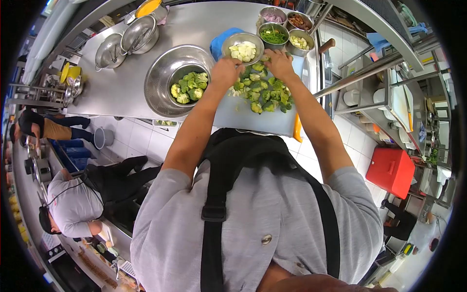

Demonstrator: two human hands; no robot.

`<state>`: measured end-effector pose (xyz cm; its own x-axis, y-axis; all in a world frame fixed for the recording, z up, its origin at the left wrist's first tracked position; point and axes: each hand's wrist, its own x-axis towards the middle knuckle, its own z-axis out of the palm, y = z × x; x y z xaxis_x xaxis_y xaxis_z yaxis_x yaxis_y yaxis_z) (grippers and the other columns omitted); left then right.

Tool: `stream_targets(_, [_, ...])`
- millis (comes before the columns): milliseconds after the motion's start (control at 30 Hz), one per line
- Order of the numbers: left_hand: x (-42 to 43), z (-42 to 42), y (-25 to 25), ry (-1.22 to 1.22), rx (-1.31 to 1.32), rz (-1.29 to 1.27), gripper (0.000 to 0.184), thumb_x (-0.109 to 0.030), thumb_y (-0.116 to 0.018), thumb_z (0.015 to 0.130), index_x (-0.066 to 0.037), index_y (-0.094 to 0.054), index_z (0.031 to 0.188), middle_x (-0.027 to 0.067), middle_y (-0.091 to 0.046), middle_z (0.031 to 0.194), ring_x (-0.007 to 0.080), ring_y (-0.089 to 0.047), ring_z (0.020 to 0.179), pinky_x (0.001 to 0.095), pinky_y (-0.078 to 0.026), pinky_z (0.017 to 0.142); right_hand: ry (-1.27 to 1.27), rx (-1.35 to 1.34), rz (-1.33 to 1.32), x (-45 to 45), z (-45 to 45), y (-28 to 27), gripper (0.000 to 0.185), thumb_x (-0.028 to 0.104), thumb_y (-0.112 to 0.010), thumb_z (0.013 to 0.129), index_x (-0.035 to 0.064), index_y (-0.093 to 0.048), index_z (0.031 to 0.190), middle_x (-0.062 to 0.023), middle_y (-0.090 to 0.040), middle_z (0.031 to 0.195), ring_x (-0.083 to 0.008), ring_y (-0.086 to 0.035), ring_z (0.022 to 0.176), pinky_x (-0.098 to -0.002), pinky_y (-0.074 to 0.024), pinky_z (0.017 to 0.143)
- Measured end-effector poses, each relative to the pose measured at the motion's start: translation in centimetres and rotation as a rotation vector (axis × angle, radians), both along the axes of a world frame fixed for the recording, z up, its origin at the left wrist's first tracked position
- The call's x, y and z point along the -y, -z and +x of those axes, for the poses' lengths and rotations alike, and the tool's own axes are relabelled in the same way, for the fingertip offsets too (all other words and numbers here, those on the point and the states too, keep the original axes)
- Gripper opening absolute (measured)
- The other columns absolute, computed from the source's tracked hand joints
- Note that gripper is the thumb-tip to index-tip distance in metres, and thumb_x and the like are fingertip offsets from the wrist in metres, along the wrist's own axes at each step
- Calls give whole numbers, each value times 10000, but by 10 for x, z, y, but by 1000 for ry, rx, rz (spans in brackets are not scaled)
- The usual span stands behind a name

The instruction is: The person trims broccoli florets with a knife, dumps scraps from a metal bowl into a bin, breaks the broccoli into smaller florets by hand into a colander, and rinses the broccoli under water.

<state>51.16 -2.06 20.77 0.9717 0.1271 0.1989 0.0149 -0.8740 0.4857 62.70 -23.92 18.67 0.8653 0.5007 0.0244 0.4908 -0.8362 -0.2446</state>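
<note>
Broccoli florets lie spread over a pale cutting board in front of me. My left hand is at the board's far left, beside the rim of a small metal bowl of pale cut pieces. Its fingers are curled, and what they may hold is hidden. At the far right of the florets is my right hand, fingers apart, close to a floret near the bowl. A metal bowl of broccoli florets sits inside a large perforated metal bowl to the left.
A yellow-orange handle lies at the board's right edge. Behind are metal bowls of green pieces, sliced onion and brown pieces. More metal bowls stand back left. Co-workers are at left; a red box at right.
</note>
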Motion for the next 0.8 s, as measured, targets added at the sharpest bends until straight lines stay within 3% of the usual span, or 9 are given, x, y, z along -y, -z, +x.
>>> stream_targets(100, [-7,7,7,-59,65,-7,251,-294,-765,924,-98,-803,1077,190,-751,1010,368,-730,917,466,-586,811,-153,-246,18,19,16,-10,541,327,-770,916,242,-621,1428,-148,-622,1326,-393,-566,1281,-560,-467,1046])
stream_targets(200, [-4,7,7,-57,168,-105,264,-338,-757,928,-104,-805,1041,201,-752,1042,383,-725,950,469,-586,825,-113,-50,126,47,23,-19,641,359,-824,861,228,-606,1449,-199,-605,1334,-408,-557,1295,-552,-485,1038])
stream_targets(233, [0,5,7,-11,49,-63,283,-356,-762,919,-94,-801,1018,204,-752,1037,382,-726,953,471,-584,830,-77,-166,106,51,33,-18,814,386,-899,758,196,-578,1481,-257,-575,1362,-435,-528,1329,-544,-458,1095])
stream_targets(300, [19,-5,-12,84,-189,29,327,-392,-771,901,-74,-793,974,212,-751,1027,380,-727,960,475,-581,840,-71,-215,60,51,33,-11,918,395,-932,699,183,-552,1507,-284,-547,1391,-442,-502,1358,-539,-445,1122])
stream_targets(433, [33,1,1,123,-259,231,453,-424,-794,865,-19,-744,1060,208,-748,1065,403,-720,1009,514,-567,897,-219,-185,18,34,35,18,1104,369,-990,598,216,-484,1567,-279,-494,1442,-508,-434,1388,-567,-416,1161])
stream_targets(600, [39,7,0,116,-296,243,609,-400,-817,850,7,-627,1261,252,-721,1142,445,-684,1075,536,-540,948,-121,-287,32,14,17,-2,1183,324,-992,572,231,-416,1601,-306,-477,1456,-529,-458,1361,-554,-450,1136])
stream_targets(700, [42,10,0,122,-315,109,612,-309,-859,812,18,-614,1268,267,-710,1153,450,-679,1080,524,-533,965,-202,-314,64,5,23,4,1157,278,-986,567,222,-428,1580,-273,-498,1427,-505,-482,1329,-534,-457,1127])
stream_targets(800, [36,14,15,189,-156,5,631,-223,-885,772,20,-610,1285,271,-710,1151,451,-675,1096,508,-536,973,-259,-380,81,2,17,-2,1082,210,-960,581,200,-463,1542,-236,-520,1395,-473,-513,1294,-501,-464,1126])
